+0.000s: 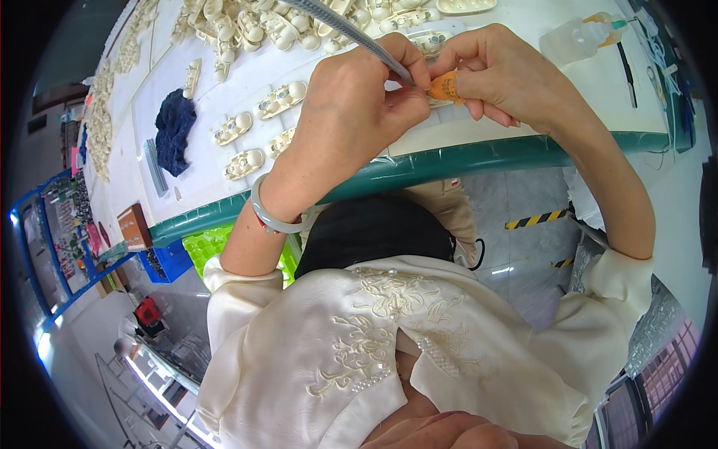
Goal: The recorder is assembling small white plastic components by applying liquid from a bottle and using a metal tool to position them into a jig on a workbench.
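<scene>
My left hand point(359, 97), a pale bangle point(275, 213) on its wrist, is closed in a pinch over the table's near part. A grey braided hose point(351, 31) comes down from the top and ends at its fingertips. Close on the right, my right hand point(505, 78) is also closed, its fingers curled. An orange piece like a rubber finger cover point(446, 87) sits between both hands' fingertips; whether it is worn or held I cannot tell. Whatever the fingers pinch is hidden. Nearest on the left lie several cream moulded pieces point(280, 99) with small grey round parts.
A heap of cream pieces point(239, 26) covers the far side of the white table point(209, 183). Dark blue cloth point(175, 131) lies at left, a clear bottle point(572, 43) and black pen-like tool point(627, 75) at right. Green padding point(479, 157) lines the near edge.
</scene>
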`<state>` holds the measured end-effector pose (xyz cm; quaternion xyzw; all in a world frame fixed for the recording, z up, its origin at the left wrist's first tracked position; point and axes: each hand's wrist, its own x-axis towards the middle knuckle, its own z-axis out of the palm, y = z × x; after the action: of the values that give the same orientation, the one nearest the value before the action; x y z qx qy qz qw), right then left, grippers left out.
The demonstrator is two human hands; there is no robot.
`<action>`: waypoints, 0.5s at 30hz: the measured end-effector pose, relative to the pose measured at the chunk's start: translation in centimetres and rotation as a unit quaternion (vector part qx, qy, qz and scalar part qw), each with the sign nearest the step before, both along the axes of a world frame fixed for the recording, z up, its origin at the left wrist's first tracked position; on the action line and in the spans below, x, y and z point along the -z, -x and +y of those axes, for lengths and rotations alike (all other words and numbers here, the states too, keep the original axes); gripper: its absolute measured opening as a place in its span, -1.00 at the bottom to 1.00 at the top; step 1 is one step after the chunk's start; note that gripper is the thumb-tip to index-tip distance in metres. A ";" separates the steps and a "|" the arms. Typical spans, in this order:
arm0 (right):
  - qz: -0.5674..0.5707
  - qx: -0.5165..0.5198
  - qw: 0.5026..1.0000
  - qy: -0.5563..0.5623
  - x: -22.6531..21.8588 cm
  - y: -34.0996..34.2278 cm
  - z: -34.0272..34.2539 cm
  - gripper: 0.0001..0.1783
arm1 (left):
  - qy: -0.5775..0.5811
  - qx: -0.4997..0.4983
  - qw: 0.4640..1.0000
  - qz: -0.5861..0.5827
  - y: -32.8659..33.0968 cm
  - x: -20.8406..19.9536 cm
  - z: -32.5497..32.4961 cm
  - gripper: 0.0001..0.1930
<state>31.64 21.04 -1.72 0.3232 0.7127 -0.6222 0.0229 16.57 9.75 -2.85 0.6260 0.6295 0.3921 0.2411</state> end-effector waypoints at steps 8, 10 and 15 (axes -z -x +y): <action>-0.012 0.023 0.999 0.019 -0.2 0.6 -0.2 -0.83 | 0.034 -0.030 0.993 -0.107 1.4 -2.4 -1.6 -0.88; -0.003 0.010 1.000 0.014 -0.5 0.8 -0.2 -0.82 | 0.047 -0.019 0.996 -0.072 1.3 -1.9 -1.6 -0.87; -0.031 0.015 0.999 0.018 -0.6 0.9 -0.1 -0.79 | 0.058 -0.041 0.993 -0.092 2.8 -1.9 -2.8 -0.85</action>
<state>30.75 20.92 -1.13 0.3526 0.6950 -0.6253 0.0411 13.80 6.92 -0.95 0.5456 0.6514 0.4208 0.3177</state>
